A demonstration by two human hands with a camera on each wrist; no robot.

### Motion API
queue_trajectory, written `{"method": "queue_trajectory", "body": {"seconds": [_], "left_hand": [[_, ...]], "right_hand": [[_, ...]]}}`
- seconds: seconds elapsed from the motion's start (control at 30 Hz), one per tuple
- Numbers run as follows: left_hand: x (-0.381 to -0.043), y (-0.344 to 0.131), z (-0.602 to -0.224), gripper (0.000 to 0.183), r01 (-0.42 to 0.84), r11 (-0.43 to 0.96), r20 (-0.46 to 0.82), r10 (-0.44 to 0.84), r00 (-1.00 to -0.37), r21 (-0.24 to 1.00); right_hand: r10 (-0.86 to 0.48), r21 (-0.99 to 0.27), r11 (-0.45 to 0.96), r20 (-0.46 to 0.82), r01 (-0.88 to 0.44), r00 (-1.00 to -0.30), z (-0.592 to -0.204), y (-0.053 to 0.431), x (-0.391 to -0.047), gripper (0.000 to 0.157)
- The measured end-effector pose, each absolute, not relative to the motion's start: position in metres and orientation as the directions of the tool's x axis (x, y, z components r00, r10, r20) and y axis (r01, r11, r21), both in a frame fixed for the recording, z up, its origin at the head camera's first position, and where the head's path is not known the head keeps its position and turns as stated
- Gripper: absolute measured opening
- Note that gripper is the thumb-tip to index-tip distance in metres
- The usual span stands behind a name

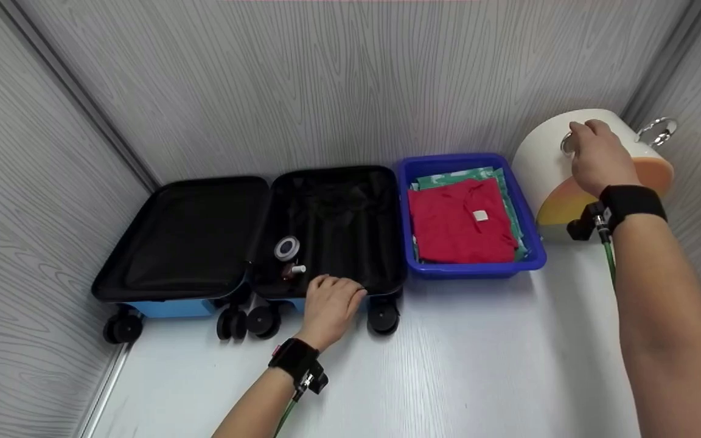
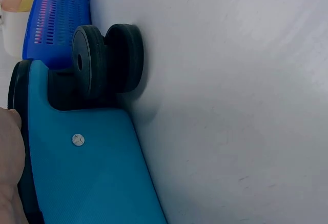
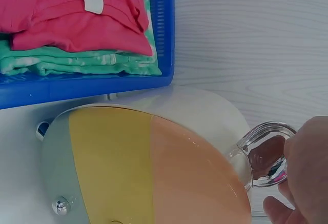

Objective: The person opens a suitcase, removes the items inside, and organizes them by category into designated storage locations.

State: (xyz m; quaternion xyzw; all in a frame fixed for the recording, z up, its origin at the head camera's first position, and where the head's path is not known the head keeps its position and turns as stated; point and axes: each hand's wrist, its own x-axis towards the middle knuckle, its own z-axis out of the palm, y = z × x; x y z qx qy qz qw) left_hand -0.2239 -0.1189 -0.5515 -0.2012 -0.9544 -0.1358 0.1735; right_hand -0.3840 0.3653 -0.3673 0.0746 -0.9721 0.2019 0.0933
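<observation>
A suitcase lies opened flat, its black inner halves facing up. My left hand (image 1: 331, 307) grips the near rim of its right half (image 1: 350, 237), fingers bent over the edge with their tips hidden. In the left wrist view, part of that hand is against the black rim above the blue shell (image 2: 92, 167). Inside that half are a small round white-rimmed item (image 1: 287, 248) and a small dark bottle with a pale cap (image 1: 292, 271). At the right, my right hand (image 1: 603, 158) holds a silver ring handle (image 3: 269, 152) on a white rounded container (image 3: 200, 111) with yellow and orange panels.
Between suitcase and container stands a blue basket (image 1: 475, 267) with a folded red shirt (image 1: 460, 231) on green patterned cloth (image 1: 457, 176). The suitcase's left half (image 1: 192, 243) lies near the left wall. Black wheels (image 1: 383, 317) jut toward me. A grey wall runs behind everything.
</observation>
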Motion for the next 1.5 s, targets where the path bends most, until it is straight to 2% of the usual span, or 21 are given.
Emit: {"method": "queue_trajectory", "body": {"seconds": [0.2,0.37,0.6,0.8,1.0,1.33,1.5], "left_hand": [[-0.225,-0.117,-0.549,0.028,0.441,0.877,0.397,0.341,-0.852,0.193],[-0.226,-0.115,-0.548,0.024,0.444,0.875,0.402,0.343,-0.849,0.193],[-0.226,-0.114,-0.548,0.030,0.435,0.882,0.378,0.346,-0.859,0.182],[-0.226,-0.115,-0.548,0.033,0.429,0.887,0.359,0.349,-0.866,0.173],[-0.225,-0.116,-0.547,0.034,0.429,0.883,0.349,0.347,-0.871,0.191],[-0.227,-0.117,-0.549,0.032,0.428,0.886,0.370,0.342,-0.864,0.179],[-0.228,-0.117,-0.550,0.033,0.428,0.887,0.365,0.346,-0.864,0.173]], "right_hand": [[-0.079,-0.382,0.907,0.255,-0.176,-0.964,-0.365,0.368,-0.379,0.046],[-0.068,-0.355,0.916,0.325,-0.188,-0.943,-0.364,0.372,-0.373,0.043],[-0.091,-0.323,0.918,0.395,-0.230,-0.914,-0.365,0.377,-0.368,0.030],[-0.110,-0.300,0.926,0.369,-0.230,-0.923,-0.359,0.381,-0.364,0.026],[-0.187,-0.254,0.924,0.351,-0.285,-0.917,-0.352,0.384,-0.358,0.023],[-0.249,-0.262,0.922,0.168,-0.287,-0.954,-0.333,0.391,-0.340,0.027],[-0.294,-0.216,0.926,0.102,-0.309,-0.950,-0.324,0.392,-0.334,0.026]]}}
